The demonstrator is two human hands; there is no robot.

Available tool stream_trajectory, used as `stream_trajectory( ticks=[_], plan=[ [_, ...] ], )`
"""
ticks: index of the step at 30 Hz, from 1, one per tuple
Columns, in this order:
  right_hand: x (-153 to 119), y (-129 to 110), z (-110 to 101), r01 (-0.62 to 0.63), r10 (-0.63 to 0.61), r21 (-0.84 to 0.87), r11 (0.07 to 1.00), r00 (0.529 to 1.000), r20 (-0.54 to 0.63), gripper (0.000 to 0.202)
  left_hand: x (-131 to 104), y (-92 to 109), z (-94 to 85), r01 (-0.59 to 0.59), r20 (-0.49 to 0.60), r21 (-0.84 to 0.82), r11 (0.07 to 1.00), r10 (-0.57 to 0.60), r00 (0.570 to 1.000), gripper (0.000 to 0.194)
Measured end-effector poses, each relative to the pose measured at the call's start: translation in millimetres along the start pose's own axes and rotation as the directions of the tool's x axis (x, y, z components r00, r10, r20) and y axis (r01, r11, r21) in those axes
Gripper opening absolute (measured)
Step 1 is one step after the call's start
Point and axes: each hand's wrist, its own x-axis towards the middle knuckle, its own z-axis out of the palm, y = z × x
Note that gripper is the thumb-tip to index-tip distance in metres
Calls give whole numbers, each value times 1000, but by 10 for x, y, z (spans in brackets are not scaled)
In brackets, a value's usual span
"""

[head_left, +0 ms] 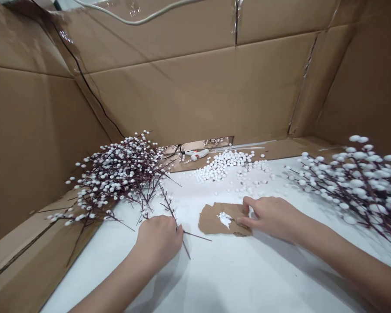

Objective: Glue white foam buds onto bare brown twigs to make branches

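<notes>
My left hand (161,239) is closed around a dark brown twig (168,202) whose forked upper end carries short bare side stems. Its thin lower ends stick out below my fingers. On the white tabletop to the right lies a torn piece of cardboard (210,219) with a blob of white glue-like paste (225,220) in its middle. At the cardboard's right edge, my right hand (269,215) has thumb and fingers curled in a pinch. A small dark bit shows by the thumb tip, too small to make out.
Bundles of white-berried branches lie at left (117,169) and right (361,187). Loose white berries (221,165) are heaped at the back beside a white glue gun (197,154). Cardboard walls (182,95) enclose the table (215,278); a black cable (84,78) runs down the left corner.
</notes>
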Motion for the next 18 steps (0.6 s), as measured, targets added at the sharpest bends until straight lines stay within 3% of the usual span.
stream_trajectory(
  ticks=[9,15,18],
  plan=[
    [44,35,46,42,-48,116,992,998,47,27,-79,-45,-48,86,87,-9,996,-85,993,30],
    [69,104,32,155,-189,332,931,979,71,32,-179,-233,-220,154,-36,29,988,-153,988,29],
    [65,104,13,159,-192,455,876,981,27,35,-177,-294,-282,163,-137,-81,983,-173,975,29]
  ],
)
